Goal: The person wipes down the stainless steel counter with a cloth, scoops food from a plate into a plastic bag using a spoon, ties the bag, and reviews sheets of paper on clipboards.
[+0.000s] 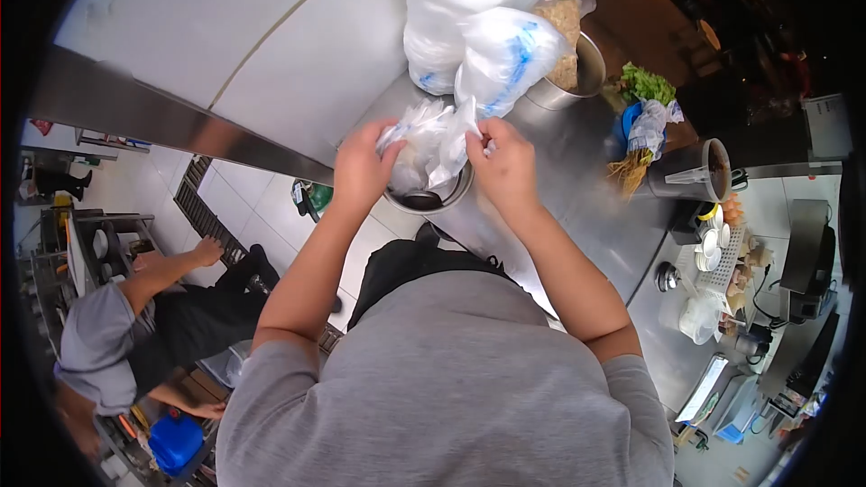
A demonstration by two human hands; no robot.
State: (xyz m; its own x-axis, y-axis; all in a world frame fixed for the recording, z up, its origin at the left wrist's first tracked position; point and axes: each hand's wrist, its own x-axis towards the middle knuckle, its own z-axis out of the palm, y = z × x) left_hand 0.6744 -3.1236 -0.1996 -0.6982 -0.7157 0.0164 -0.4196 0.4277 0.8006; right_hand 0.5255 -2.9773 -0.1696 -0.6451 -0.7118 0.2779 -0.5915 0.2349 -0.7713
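Note:
Both hands pinch a crumpled, thin clear plastic bag (419,149) over a round metal pot (458,197) at the counter's near edge. My left hand (361,167) has its fingers closed on the bag's left side. On the other side, my right hand (503,162) grips the bag's edge between thumb and fingers. The bag hangs partly inside the pot, and what it holds cannot be made out. Just beyond my hands stand full white plastic bags (510,54) with blue marks.
The steel counter (577,185) bears a metal pot (591,68) with a brown block, leafy greens (645,86) and a dark-filled container (690,171). White panels rise at the upper left. A co-worker in a grey shirt (99,334) is at the left. Dishes (708,248) stand at the right.

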